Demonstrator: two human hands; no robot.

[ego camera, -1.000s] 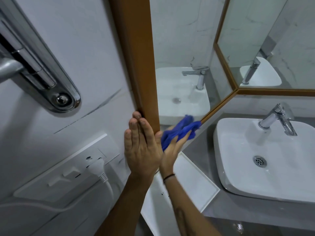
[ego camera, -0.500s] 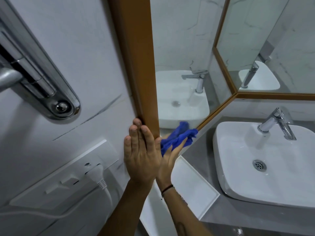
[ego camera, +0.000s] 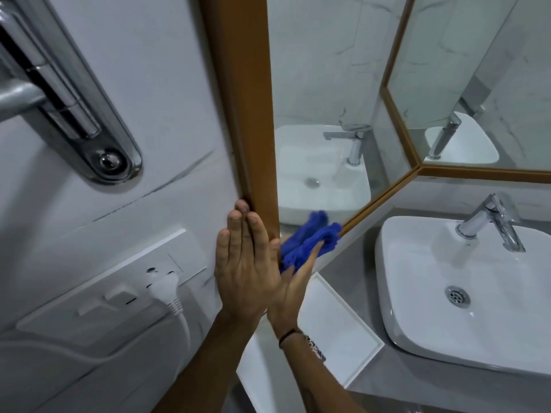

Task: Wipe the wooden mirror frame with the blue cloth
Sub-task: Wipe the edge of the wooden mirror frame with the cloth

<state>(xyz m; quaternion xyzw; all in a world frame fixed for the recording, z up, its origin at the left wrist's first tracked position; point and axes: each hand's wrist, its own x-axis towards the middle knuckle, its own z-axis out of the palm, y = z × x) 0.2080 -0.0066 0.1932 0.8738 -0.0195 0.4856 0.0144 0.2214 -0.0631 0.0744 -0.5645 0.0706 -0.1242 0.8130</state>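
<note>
The wooden mirror frame (ego camera: 244,93) runs upright through the middle of the view, with its lower rail (ego camera: 384,198) slanting to the right. My left hand (ego camera: 246,272) lies flat, fingers together, against the frame's lower left edge and the wall. Behind it my right hand (ego camera: 293,290) holds the bunched blue cloth (ego camera: 313,242) against the bottom corner of the frame, next to the glass. Much of the right hand is hidden behind the left one.
A white basin (ego camera: 423,317) with a chrome tap (ego camera: 489,222) sits on the grey counter at right. A white tray (ego camera: 351,338) lies below my hands. On the left wall are a socket plate with a white plug (ego camera: 165,289) and a chrome fitting (ego camera: 74,114).
The right hand and the cloth have shifted slightly down and left along the frame's bottom corner. The left hand stays pressed on the frame. The view has tilted a little.
</note>
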